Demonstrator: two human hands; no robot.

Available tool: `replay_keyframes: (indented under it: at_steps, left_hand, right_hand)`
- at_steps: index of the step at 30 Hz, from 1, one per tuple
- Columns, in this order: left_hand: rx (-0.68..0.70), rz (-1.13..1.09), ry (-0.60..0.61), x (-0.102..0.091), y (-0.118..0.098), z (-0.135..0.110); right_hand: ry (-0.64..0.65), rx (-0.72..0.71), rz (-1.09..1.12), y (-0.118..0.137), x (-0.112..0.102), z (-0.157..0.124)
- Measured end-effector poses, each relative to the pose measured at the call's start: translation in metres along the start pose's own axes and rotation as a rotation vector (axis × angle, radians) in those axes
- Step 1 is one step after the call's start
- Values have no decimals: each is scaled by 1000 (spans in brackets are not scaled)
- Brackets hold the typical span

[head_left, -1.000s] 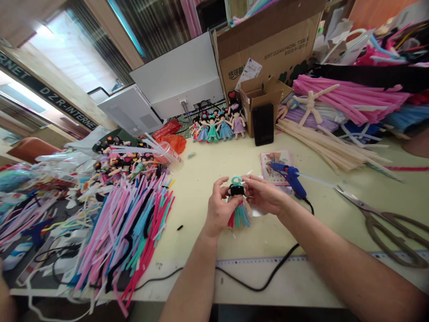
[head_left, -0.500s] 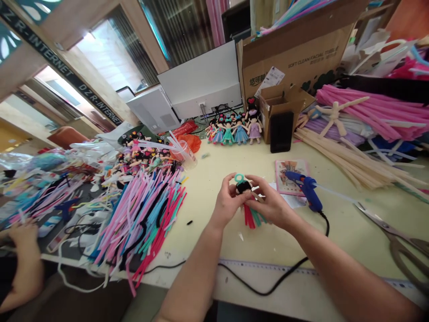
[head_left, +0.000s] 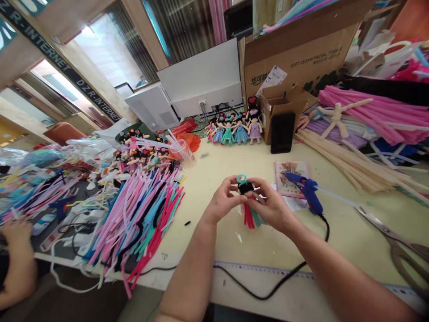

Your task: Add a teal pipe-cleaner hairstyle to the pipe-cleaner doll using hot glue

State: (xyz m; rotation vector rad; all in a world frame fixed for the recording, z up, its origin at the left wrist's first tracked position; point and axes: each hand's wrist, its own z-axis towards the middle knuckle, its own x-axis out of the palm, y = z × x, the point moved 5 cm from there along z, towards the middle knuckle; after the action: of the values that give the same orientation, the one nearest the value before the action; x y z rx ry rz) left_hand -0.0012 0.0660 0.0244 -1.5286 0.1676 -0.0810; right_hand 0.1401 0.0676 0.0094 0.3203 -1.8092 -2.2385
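Between both hands, over the table's middle, is a small pipe-cleaner doll with black hair, a teal loop on top and a skirt of red and teal strands hanging down. My left hand grips it from the left, thumb across its front. From the right, my right hand pinches its body; fingers cover part of the torso and arms. Just right of my right hand lie a blue glue gun with a clear glue stick and a pink picture card.
Large scissors lie at the right, and a black cable crosses the front edge. Coloured pipe cleaners are heaped at left, near a co-worker's hand. Finished dolls, a black phone and cardboard boxes stand behind.
My left hand has shifted slightly left and its grip has loosened a little, showing more of the doll's head. My right hand keeps its hold. The view has moved slightly.
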Motion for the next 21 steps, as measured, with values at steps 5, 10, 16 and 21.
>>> replay_keyframes:
  at_steps: [5,10,16,21]
  left_hand:
    - [19,-66,-205,-15,0,0]
    - [12,9,-294,-19,4,-1]
    - [4,-32,-334,-20,7,-1]
    - [-43,-136,-328,-18,9,0]
  right_hand:
    - [69,-26,-74,-4,10,-2]
    - [95,-37,-213,-9,14,-5]
    - [80,-71,-263,-9,16,-8]
    - [52,-101,-229,-13,16,-10]
